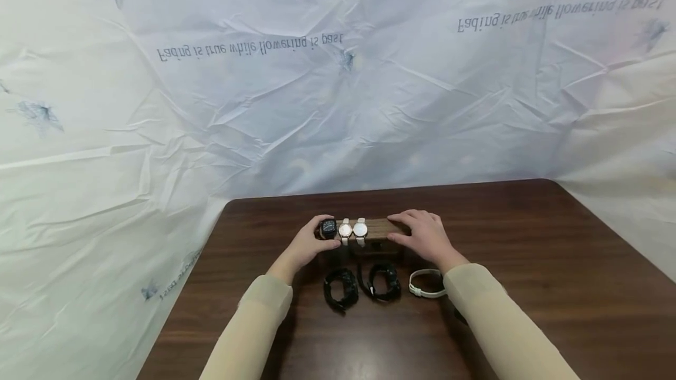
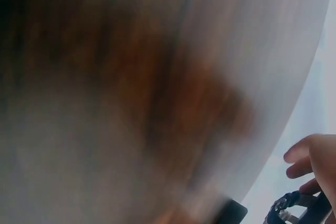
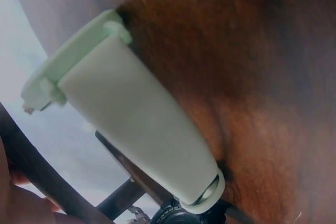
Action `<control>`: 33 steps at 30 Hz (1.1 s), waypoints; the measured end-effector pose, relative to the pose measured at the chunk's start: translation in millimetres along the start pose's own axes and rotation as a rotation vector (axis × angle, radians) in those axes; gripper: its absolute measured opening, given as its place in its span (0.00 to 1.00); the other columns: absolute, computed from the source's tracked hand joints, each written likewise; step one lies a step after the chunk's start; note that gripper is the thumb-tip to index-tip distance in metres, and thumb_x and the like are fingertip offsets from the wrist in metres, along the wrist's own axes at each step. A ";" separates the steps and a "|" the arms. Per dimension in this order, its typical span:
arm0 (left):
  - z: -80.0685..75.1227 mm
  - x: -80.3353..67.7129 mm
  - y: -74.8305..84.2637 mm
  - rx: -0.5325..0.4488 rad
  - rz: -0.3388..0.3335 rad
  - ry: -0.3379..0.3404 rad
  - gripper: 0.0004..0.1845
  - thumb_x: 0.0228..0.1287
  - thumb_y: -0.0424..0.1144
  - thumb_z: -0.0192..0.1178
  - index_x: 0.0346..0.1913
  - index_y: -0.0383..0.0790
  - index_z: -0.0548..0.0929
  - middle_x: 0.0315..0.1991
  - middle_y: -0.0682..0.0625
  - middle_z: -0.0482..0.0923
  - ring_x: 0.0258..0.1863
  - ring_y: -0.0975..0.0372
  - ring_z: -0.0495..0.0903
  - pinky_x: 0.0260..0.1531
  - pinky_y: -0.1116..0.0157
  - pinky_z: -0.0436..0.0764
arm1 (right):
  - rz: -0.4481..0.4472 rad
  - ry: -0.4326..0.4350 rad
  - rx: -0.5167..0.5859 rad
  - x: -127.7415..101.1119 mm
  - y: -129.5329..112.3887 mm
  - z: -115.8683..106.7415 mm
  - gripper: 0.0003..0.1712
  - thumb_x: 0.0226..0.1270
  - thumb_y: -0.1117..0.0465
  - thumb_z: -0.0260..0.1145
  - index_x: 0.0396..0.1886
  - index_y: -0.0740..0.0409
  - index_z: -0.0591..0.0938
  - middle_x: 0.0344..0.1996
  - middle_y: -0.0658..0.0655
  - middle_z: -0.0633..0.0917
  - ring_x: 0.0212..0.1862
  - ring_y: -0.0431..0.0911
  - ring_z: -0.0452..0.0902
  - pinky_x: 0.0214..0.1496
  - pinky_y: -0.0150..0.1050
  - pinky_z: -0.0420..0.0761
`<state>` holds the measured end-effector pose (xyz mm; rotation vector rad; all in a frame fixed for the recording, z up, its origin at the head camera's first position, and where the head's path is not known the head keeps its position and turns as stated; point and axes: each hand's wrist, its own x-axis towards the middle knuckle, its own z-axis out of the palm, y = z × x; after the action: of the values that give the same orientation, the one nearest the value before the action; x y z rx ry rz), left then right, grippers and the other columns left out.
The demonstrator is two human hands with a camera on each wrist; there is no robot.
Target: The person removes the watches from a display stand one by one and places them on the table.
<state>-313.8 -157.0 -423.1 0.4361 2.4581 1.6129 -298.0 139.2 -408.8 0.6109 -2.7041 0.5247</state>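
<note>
A wooden watch bar (image 1: 379,227) stands on the dark table (image 1: 528,239). It carries a black watch (image 1: 328,228) at its left end and two pale-faced watches (image 1: 345,230) (image 1: 360,229) beside it. My left hand (image 1: 310,240) curls round the black watch; the left wrist view shows its fingers (image 2: 310,156) by the black watch (image 2: 286,209). My right hand (image 1: 422,232) holds the bar's right end, fingers on top and thumb at the front.
In front of the bar lie two black watches (image 1: 341,288) (image 1: 384,281) and a white watch (image 1: 426,283), the white one (image 3: 136,119) filling the right wrist view. A creased printed sheet (image 1: 338,75) hangs behind the table.
</note>
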 end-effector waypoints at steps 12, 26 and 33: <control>-3.1 -7.9 20.5 -0.163 -0.030 -0.067 0.36 0.51 0.36 0.63 0.62 0.54 0.59 0.59 0.44 0.57 0.46 0.55 0.70 0.45 0.52 0.69 | 0.014 -0.023 0.003 2.7 -3.7 -2.7 0.29 0.53 0.35 0.54 0.53 0.38 0.73 0.50 0.50 0.72 0.53 0.50 0.63 0.54 0.54 0.52; -0.8 0.3 2.5 -0.401 -0.049 -0.077 0.35 0.48 0.35 0.64 0.60 0.56 0.62 0.58 0.44 0.57 0.48 0.53 0.71 0.46 0.54 0.69 | 0.023 -0.031 0.004 0.1 -3.7 -4.3 0.29 0.53 0.35 0.54 0.53 0.38 0.72 0.51 0.50 0.72 0.54 0.50 0.63 0.54 0.54 0.52; -3.8 2.2 -5.9 -0.375 -0.043 -0.029 0.34 0.48 0.37 0.64 0.60 0.57 0.63 0.57 0.46 0.58 0.48 0.53 0.70 0.44 0.55 0.71 | 0.028 -0.037 0.009 0.1 -4.2 -4.3 0.29 0.52 0.35 0.54 0.53 0.38 0.73 0.50 0.50 0.72 0.53 0.50 0.63 0.54 0.55 0.52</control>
<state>-317.9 -161.7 -426.9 0.3416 2.0597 1.9735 -295.2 137.4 -403.8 0.5911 -2.7500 0.5387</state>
